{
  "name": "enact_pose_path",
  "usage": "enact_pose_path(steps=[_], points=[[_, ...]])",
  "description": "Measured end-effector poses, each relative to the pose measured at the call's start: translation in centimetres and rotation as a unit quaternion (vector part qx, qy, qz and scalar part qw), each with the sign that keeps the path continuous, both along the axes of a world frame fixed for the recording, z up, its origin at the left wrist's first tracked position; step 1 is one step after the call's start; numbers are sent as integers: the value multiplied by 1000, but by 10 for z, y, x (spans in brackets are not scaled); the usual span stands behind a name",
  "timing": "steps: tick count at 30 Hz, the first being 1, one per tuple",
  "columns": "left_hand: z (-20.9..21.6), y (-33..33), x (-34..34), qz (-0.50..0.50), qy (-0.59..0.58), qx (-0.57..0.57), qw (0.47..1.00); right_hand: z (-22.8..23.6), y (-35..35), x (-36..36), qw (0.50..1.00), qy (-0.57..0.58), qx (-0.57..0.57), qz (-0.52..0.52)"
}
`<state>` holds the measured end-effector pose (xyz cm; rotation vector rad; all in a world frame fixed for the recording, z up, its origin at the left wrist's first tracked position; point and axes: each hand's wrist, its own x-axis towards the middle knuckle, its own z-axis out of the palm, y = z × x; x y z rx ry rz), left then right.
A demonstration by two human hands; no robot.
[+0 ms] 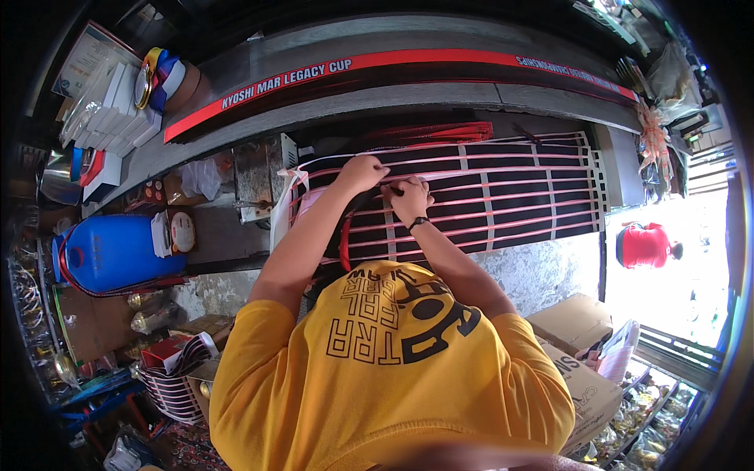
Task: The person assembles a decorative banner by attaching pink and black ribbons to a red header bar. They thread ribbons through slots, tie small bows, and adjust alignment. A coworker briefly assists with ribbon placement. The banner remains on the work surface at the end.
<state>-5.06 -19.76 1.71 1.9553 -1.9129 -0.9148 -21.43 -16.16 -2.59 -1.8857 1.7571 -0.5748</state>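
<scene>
A black sheet or panel (510, 191) with long pinkish-red stripes and grey cross bands lies flat on the worktop. Over its left part, my left hand (364, 173) reaches in with fingers pinched together; what they hold is too small to make out. Close beside it on the right, my right hand (410, 199), with a dark band on the wrist, has its fingers curled in. Something dark shows at those fingertips, its kind unclear. From near the hands a black and red strip (345, 243) hangs toward my shirt. Several red ribbons (463, 132) lie bunched along the far edge.
A long red printed ribbon (424, 56) stretches over the grey shelf behind. White boxes (118, 110) and medals with ribbons (145, 82) stand far left. A blue plastic container (118, 251) is at left, cardboard boxes (569, 326) at right. A person in red (646, 245) is outside.
</scene>
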Motion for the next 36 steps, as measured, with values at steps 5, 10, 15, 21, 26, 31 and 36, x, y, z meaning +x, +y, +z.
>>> enact_pose_path(steps=[5,10,15,21,26,31,36], points=[[-2,-40,0,-160,0,195,968,-2,1,-1,1000,-16,25,0],[-2,-50,3,-171,74,269,945,3,3,-3,999,-39,22,-16],[0,-49,3,-172,100,286,937,-3,4,-4,996,-77,-26,-33],[-5,-52,0,-186,74,270,942,-4,5,-4,996,-76,-31,-34],[-12,-49,-3,-246,-27,154,957,-2,7,0,995,-78,-35,-54],[-15,-41,1,-234,9,120,965,-11,8,3,990,-98,-93,-46],[-20,-37,1,-233,2,90,968,-15,14,0,985,-95,-140,-37]])
